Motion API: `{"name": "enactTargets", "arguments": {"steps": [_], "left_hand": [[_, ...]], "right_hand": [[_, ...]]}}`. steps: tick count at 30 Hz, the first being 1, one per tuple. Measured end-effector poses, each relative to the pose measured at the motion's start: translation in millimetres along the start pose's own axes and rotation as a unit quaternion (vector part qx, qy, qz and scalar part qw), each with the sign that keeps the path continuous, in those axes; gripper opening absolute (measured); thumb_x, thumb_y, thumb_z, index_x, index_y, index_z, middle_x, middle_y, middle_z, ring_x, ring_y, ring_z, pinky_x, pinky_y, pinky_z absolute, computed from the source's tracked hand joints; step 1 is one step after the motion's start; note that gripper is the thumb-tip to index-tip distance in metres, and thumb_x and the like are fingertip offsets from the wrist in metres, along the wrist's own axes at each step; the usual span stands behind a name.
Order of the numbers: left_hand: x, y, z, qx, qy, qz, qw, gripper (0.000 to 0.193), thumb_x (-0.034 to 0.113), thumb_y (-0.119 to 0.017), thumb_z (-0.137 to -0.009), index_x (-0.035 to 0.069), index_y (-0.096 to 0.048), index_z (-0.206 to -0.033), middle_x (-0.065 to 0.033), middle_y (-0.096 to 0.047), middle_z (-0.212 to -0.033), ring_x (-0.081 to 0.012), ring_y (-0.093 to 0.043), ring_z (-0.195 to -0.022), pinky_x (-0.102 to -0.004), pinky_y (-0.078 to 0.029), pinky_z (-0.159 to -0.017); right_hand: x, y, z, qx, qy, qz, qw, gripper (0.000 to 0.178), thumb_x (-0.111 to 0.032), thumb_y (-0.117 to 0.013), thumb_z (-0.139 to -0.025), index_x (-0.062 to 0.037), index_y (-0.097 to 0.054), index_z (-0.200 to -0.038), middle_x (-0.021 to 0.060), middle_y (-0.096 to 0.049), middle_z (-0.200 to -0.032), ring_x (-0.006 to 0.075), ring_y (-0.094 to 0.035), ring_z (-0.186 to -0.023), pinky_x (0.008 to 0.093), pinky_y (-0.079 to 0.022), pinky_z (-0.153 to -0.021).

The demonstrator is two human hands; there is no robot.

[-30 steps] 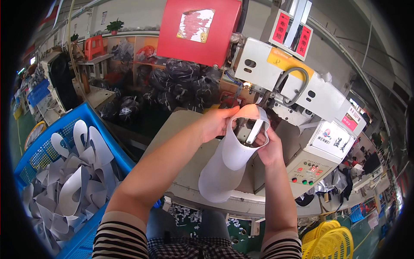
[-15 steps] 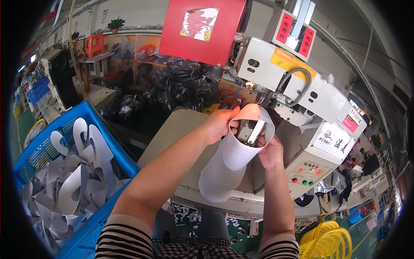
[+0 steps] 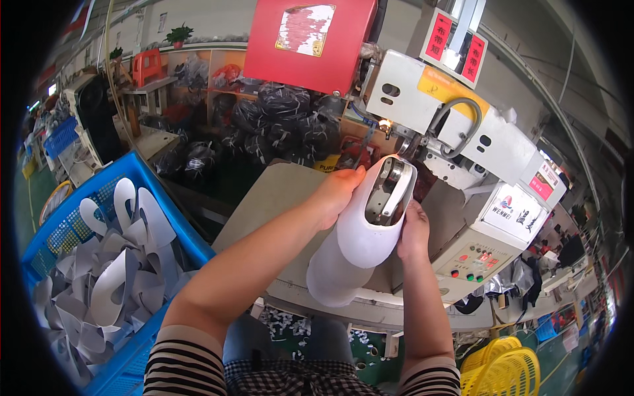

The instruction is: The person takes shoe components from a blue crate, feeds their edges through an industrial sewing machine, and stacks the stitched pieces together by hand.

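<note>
Where the metal fixture (image 3: pixel 378 198) of a white industrial machine (image 3: pixel 403 91) stands framed, the white looped panel (image 3: pixel 365 246), apparently a shoe upper, curves around it just off centre toward 4 o'clock, its broad tail hanging toward 7 o'clock. The left hand (image 3: pixel 337 193) has thumb and fingers closed on the loop's edge at 10 o'clock; the right hand (image 3: pixel 413 229) is closed on the wall at 4 o'clock, though most fingertips of both are hidden. The panel looks light and springy, stiff enough to hold its curve yet easily creased, and perhaps slick on its smooth face. A pinch on opposite edges, thumbs outside, should suit it better than a squeeze across the middle. At 8 o'clock, a blue plastic basket (image 3: pixel 193 232) holds similar pale curved pieces (image 3: pixel 112 285).
</note>
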State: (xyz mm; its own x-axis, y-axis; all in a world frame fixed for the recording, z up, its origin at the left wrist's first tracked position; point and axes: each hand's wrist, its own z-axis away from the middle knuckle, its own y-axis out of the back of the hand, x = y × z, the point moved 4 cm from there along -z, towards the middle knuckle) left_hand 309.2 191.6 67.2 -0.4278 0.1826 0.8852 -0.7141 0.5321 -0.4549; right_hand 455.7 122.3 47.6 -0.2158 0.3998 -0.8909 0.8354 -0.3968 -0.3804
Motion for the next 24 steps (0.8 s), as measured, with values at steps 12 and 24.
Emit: {"name": "enactTargets", "arguments": {"steps": [12, 24], "left_hand": [[-48.3, 20.8, -9.8, 0.178, -0.019, -0.329, 0.927, 0.047, 0.042, -0.045, -0.09, -0.002, -0.056, -0.102, -0.0108, -0.061, -0.095, -0.0229, -0.058, -0.085, -0.035, -0.045, -0.076], [-71.6, 3.9, 5.7, 0.293, -0.199, -0.485, 0.8, 0.031, 0.026, -0.047, -0.085, 0.001, -0.045, -0.102, -0.0219, -0.045, -0.101, -0.0407, -0.056, -0.079, -0.0494, -0.045, -0.069]], "right_hand": [[30.8, 35.9, -7.9, 0.063, 0.039, 0.318, 0.945, 0.037, -0.025, -0.039, -0.094, 0.0064, -0.055, -0.106, 0.0138, -0.062, -0.093, 0.0173, -0.061, -0.078, 0.0275, -0.048, -0.07], [69.7, 100.7, 7.4, 0.097, 0.155, 0.589, 0.787, 0.04, -0.026, -0.036, -0.093, 0.0058, -0.046, -0.116, 0.0258, -0.051, -0.114, 0.036, -0.049, -0.105, 0.0401, -0.038, -0.09]]}}
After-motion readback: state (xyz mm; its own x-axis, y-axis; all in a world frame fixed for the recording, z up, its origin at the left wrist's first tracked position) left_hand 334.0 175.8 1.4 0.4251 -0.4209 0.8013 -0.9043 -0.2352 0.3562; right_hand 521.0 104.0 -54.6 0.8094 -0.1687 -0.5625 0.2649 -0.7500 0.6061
